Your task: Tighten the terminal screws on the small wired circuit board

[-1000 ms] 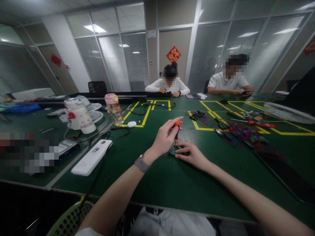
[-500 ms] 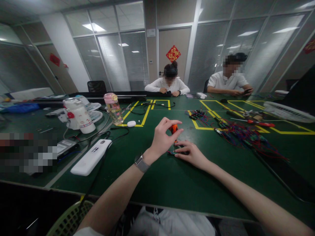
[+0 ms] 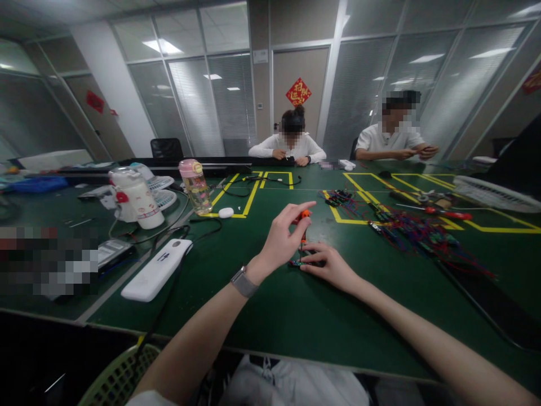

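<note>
The left hand (image 3: 282, 239) pinches the small orange-handled screwdriver (image 3: 304, 224) upright, fingertips wrapped round the orange cap, the thin shaft dropping straight down onto the little dark circuit piece with coloured wires (image 3: 299, 263) lying on the green table mat (image 3: 296, 316). Half a second ago those fingers were splayed wider over the cap; now the index finger stretches forward again and the thumb has rolled across, and the handle shows from a slightly different side. That reads as a twist of the driver between finger and thumb, so my guess is a screw being turned, one roll at a time, with the tip keeping its seat.

The right hand (image 3: 327, 265) lies flat just right of the screwdriver, fingers pressed down on the dark circuit piece, pinning it to the mat. It has not shifted at all across the second, so the piece sits where it was, directly under the driver tip.

Beyond the screwdriver and to its right, a tangle of red and blue wired boards (image 3: 418, 234) sprawls across the yellow-taped squares. Left of the screwdriver lies a white oblong power bank (image 3: 157, 269), and further back a pink-lidded clear drinks bottle (image 3: 195, 186). Across the table, behind the screwdriver, two other people sit; the one in the short-sleeved white shirt (image 3: 391, 138) has raised both hands off the table.
</note>
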A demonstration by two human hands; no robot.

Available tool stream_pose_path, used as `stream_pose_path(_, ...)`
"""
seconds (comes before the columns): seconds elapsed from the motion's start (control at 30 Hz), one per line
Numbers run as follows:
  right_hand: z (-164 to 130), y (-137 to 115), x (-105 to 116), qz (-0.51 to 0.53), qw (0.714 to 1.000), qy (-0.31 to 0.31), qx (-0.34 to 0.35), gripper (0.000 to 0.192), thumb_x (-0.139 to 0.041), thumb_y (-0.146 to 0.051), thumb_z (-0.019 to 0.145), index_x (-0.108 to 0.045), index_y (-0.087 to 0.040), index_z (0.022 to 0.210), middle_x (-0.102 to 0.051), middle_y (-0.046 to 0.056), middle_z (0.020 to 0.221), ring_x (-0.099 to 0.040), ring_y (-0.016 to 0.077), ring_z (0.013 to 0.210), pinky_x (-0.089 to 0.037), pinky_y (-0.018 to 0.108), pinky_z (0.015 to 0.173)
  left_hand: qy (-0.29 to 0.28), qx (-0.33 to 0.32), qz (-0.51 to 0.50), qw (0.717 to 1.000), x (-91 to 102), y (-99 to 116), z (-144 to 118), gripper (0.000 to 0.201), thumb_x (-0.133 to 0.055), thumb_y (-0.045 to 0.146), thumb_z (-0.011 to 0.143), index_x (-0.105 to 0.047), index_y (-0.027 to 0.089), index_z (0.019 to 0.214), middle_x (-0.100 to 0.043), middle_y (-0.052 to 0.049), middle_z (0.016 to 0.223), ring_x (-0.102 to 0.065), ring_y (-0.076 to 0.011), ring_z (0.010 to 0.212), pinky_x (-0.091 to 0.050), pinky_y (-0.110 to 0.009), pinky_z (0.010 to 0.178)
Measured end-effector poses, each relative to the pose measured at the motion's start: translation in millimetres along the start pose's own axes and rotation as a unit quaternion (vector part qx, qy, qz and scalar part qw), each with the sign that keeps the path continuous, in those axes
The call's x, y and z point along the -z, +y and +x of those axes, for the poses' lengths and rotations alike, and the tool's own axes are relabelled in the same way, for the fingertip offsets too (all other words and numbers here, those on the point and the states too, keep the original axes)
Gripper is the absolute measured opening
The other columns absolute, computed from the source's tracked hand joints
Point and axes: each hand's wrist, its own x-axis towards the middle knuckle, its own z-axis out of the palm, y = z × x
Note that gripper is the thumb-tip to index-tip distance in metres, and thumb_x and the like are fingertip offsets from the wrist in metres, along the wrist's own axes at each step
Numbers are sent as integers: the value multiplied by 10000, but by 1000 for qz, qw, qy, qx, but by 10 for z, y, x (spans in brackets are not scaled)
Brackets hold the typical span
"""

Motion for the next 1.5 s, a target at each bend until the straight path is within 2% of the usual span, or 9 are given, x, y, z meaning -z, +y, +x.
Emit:
stream_pose_path(0.2, 3, -18, 10, -7, 1000, -6, -1, 173, -710, -348, 779, -777, -270, 918, -679, 88, 1183, -575, 321, 1157, -345, 554, 1046, 59, -26, 53, 997, -6, 19, -8, 167, -654, 219, 847, -682, 199, 1010, -563, -13, 841, -552, -132, 771, -491, -255, 724)
stream_pose_path(0.37, 2, -20, 7, -7, 1000, -3, 1, 174, -708, -355, 783, -777, -272, 919, -683, 84, 1177, -569, 319, 1168, -339, 547, 1053, 24, 3, -4, 1000, -17, -5, -11, 270, -478, 233, 951, -615, 224, 1184, -572, -50, 994, -592, -146, 884, -508, -272, 789)
stream_pose_path(0.5, -4, -10, -1, -4, 1000, 0, 4, 177, -697, -370, 791, -775, -277, 920, -686, 77, 1172, -570, 317, 1168, -321, 556, 1065, -3, 24, -73, 997, -14, -41, -9, 326, -375, 242, 990, -547, 219, 1265, -589, -64, 1032, -631, -144, 866, -522, -295, 804)
stream_pose_path(0.7, -4, 1, -6, 1, 1000, 3, 3, 171, -702, -360, 788, -775, -280, 920, -684, 77, 1175, -573, 314, 1165, -339, 542, 1058, 16, 24, -21, 999, 12, -14, 5, 251, -502, 266, 940, -642, 226, 1145, -580, -56, 1007, -583, -151, 888, -511, -277, 795)
stream_pose_path(0.8, -1, -9, -1, -7, 1000, -3, 1, 167, -709, -345, 785, -774, -280, 925, -684, 77, 1180, -568, 319, 1176, -303, 564, 1077, 2, 30, -56, 998, 7, -6, 2, 284, -433, 228, 966, -607, 210, 1189, -585, -54, 977, -608, -139, 847, -516, -274, 781)
stream_pose_path(1.0, -5, -13, 0, -8, 1000, 4, 8, 168, -698, -359, 794, -771, -288, 927, -688, 73, 1178, -575, 322, 1174, -261, 594, 1094, -18, 38, -89, 995, -6, -43, -9, 339, -396, 200, 972, -536, 211, 1281, -601, -83, 1109, -634, -155, 923, -519, -287, 823)
stream_pose_path(1.23, -2, 3, -9, -10, 1000, 5, 7, 170, -703, -360, 786, -774, -282, 919, -685, 82, 1179, -585, 325, 1151, -293, 593, 1077, 35, 8, 11, 999, -13, 8, -9, 239, -658, 211, 837, -677, 214, 1075, -597, -36, 943, -583, -146, 845, -502, -265, 767)
stream_pose_path(1.4, 0, -3, -6, -8, 1000, 1, 6, 172, -696, -357, 793, -776, -270, 919, -683, 85, 1182, -577, 318, 1163, -324, 566, 1069, -12, 25, -81, 996, -34, -12, -20, 344, -456, 213, 956, -550, 235, 1286, -618, -58, 1068, -621, -137, 878, -517, -277, 799)
stream_pose_path(1.5, -1, -8, -3, -13, 1000, -2, 5, 164, -699, -349, 794, -774, -277, 920, -684, 81, 1181, -580, 317, 1161, -282, 582, 1087, 23, 12, -33, 999, -24, -8, -13, 270, -564, 223, 903, -637, 220, 1163, -628, -41, 966, -610, -141, 830, -514, -277, 776)
